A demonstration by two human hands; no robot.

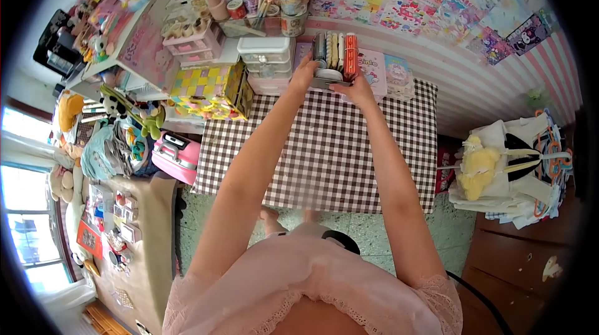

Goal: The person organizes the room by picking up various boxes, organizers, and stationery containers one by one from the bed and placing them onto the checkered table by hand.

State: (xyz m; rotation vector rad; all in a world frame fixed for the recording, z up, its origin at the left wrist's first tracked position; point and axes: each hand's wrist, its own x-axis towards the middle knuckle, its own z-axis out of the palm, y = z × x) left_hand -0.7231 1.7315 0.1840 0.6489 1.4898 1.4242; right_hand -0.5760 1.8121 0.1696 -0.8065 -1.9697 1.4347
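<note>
Here, left hand (301,74), right hand (359,91): fingers (340,88) clasping grey bin (323,84); white drawers (265,59) left, pink box (372,68) right.

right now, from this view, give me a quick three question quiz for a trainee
1. True or false: the left hand and the right hand both touch the grey holder.
2. Choose one. The tablecloth is: a) striped, b) checkered, c) plain.
3. Fill in: among the upright items between the hands, the red one stands at the person's ____ end.

Key: 1 true; 2 b; 3 right.
</note>
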